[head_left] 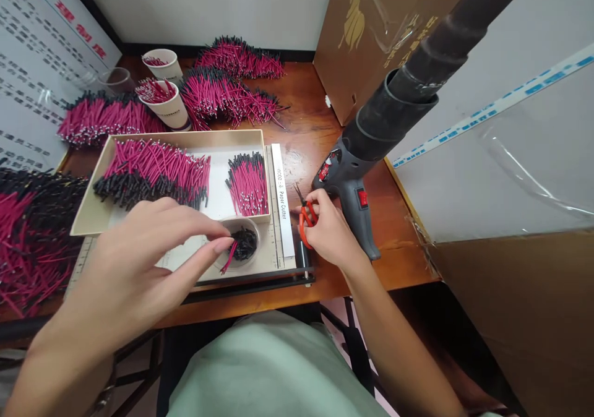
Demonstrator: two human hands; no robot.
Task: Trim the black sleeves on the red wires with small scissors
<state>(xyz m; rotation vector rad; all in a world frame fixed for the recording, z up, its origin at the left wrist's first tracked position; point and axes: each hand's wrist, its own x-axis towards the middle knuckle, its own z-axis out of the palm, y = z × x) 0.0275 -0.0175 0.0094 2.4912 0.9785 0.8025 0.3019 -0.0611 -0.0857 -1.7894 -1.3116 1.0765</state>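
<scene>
My left hand point(139, 262) has thumb and forefinger pinched together over a small clear cup point(257, 234). A short magenta wire point(229, 259) hangs from those fingertips, its upper end hidden by them. Short black tube pieces point(245, 244) lie in the cup. On the right, my right hand point(328, 228) is closed around small orange-handled scissors point(305, 225), whose tips point away from me. Behind the cup sits a shallow cream box point(195, 137) with magenta wires point(158, 163) on its left and a smaller bundle point(248, 185) on its right, both with black-sleeved ends.
A dark heat gun point(357, 176) stands right of my right hand, nozzle tilted upward. The box and cup rest on a paper cutter point(283, 203). Paper cups point(171, 111) and wire piles point(223, 95) stand behind, more wires point(32, 237) left. A brown carton point(346, 64) stands at the back.
</scene>
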